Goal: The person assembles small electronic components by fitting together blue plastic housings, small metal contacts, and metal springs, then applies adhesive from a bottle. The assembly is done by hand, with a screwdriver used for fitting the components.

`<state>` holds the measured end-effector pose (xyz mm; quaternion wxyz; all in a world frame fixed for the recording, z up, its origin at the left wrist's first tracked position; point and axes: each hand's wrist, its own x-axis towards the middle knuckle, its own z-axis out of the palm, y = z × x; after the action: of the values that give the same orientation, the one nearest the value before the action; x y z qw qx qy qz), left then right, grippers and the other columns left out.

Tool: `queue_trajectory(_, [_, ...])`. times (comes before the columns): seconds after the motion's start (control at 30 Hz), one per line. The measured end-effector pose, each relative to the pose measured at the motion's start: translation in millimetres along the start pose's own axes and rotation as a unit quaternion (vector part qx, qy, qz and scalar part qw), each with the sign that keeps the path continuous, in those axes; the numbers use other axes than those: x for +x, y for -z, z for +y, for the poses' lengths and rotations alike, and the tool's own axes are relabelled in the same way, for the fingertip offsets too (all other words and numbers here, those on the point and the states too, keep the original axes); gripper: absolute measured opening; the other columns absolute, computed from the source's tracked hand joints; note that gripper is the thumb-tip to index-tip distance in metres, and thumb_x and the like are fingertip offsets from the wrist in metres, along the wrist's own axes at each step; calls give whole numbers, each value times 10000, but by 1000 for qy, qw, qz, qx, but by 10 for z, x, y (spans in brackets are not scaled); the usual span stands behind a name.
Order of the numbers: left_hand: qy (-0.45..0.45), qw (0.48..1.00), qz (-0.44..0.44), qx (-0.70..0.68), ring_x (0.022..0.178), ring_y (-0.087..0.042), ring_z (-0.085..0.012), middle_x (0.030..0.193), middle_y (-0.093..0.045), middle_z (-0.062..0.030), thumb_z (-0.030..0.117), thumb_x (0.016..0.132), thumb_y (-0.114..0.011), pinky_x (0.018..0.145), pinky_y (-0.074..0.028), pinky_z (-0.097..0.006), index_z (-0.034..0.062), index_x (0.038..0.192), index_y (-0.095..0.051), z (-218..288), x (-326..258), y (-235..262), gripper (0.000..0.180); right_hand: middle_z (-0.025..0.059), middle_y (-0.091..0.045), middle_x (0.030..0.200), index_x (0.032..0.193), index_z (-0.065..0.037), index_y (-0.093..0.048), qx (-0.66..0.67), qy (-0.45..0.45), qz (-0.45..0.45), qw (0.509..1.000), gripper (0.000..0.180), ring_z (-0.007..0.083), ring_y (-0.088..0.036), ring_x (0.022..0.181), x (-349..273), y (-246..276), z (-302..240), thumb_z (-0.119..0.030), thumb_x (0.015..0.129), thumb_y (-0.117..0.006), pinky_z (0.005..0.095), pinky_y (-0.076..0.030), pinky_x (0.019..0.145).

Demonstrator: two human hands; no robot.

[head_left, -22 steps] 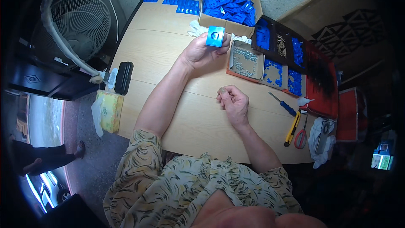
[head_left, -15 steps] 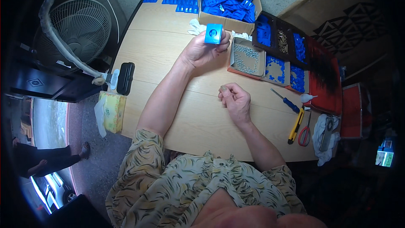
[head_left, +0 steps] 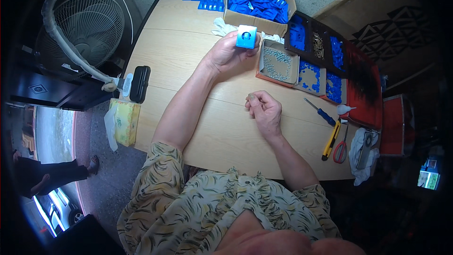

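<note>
My left hand (head_left: 224, 55) is raised over the far middle of the table, closed around a small blue plastic piece (head_left: 246, 44) with a round hole in its face. The fingers behind the piece are partly hidden. Lower and to the right, my right hand (head_left: 267, 115) hovers over or rests on the wood, thumb against curled fingers. Whatever it pinches, if anything, is too small to make out. Closest to the left hand stands a shallow cardboard box (head_left: 264, 76) of small shiny beads.
Behind is a carton (head_left: 255, 21) of blue pieces. To the right are boxes of small blue parts (head_left: 309, 76), a dark divided tray (head_left: 306, 47), a red tray (head_left: 361, 113), a screwdriver (head_left: 325, 116), a yellow cutter (head_left: 331, 140) and scissors (head_left: 340, 152). A tissue pack (head_left: 126, 125) lies left.
The blue piece in my left hand has tilted slightly and shifted a little to the right in the picture. My right hand keeps nearly the same pose.
</note>
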<state>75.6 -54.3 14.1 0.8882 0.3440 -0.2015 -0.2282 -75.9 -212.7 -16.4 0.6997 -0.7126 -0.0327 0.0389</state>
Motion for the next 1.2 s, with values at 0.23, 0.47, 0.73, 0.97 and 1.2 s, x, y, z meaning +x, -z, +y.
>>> queue_trajectory(0.23, [1, 1000, 8, -5, 663, -402, -94, 768, -423, 18, 263, 907, -648, 588, -346, -226, 108, 855, -557, -3, -1, -33, 187, 19, -622, 756, 926, 3, -628, -5, -1, 1, 1000, 177, 24, -503, 591, 1, 5, 6, -149, 1000, -576, 189, -411, 516])
queue_trajectory(0.47, [18, 999, 35, 13, 664, -444, -93, 811, -494, -13, 252, 909, -644, 592, -388, -214, 78, 905, -587, -24, -6, -40, 184, 25, -627, 764, 929, 9, -632, 9, -2, -1, 1000, 189, 26, -506, 594, 9, 10, 23, -161, 999, -583, 190, -413, 515])
queue_trajectory(0.73, [30, 999, 32, 26, 679, -512, -93, 880, -584, -34, 223, 938, -605, 606, -418, -211, 55, 973, -616, -57, -2, 0, 172, -11, -611, 721, 888, -2, -629, 14, -6, 9, 1000, 231, 18, -507, 591, 1, 5, -4, -207, 992, -602, 187, -427, 536])
queue_trajectory(0.97, [25, 995, 25, 93, 680, -517, -65, 840, -596, 8, 235, 993, -554, 632, -432, -207, 59, 1034, -635, -76, 3, 23, 198, 3, -622, 728, 905, 2, -635, 1, -6, 10, 1000, 209, 22, -517, 591, 2, -2, 5, -185, 991, -599, 188, -429, 533])
queue_trajectory(1.2, [22, 993, 14, 117, 684, -510, -59, 842, -595, 15, 247, 997, -550, 654, -428, -205, 66, 1029, -639, -69, 24, 34, 204, 11, -628, 732, 915, 6, -638, -3, -4, 15, 1000, 206, 26, -518, 585, 2, -6, 8, -179, 993, -594, 187, -426, 531])
